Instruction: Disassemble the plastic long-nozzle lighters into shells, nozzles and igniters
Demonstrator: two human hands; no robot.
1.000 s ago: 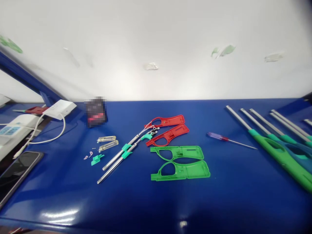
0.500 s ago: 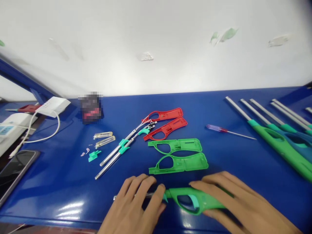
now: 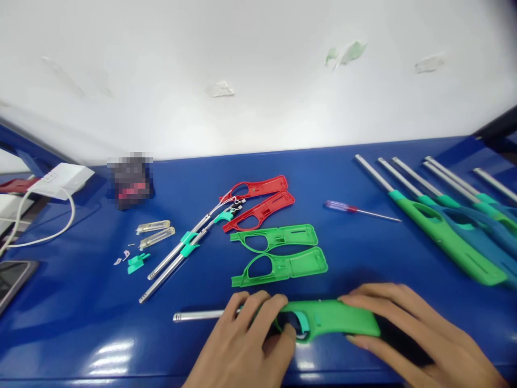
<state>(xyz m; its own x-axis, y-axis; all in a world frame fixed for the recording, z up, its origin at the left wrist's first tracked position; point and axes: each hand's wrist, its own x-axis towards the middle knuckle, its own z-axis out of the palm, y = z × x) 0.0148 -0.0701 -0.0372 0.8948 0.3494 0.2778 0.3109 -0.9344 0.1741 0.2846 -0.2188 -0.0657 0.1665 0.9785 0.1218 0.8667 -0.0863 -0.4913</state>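
A green lighter (image 3: 335, 318) with a metal tube lies across the front of the blue table, its tube pointing left. My left hand (image 3: 250, 339) is closed over the neck and trigger loop, with its fingers bent around them. My right hand (image 3: 412, 328) grips the handle's right end between thumb and fingers. Behind the lighter are two open green shell halves (image 3: 299, 264) and two red shell halves (image 3: 266, 210). Two metal tubes (image 3: 173, 275) with teal clips and wires lie left of the shells.
A screwdriver (image 3: 341, 207) lies right of the shells. Several long lighters (image 3: 448, 237) rest at the right. Two clear tanks (image 3: 156, 237) and a teal piece (image 3: 137, 262) are at the left. A phone (image 3: 14, 280) and a white box with a cable (image 3: 60, 179) lie at the far left.
The view has shifted right. My left hand has moved along the lighter onto its neck and loop, uncovering the metal tube. My right hand now sits nearer the handle's end.
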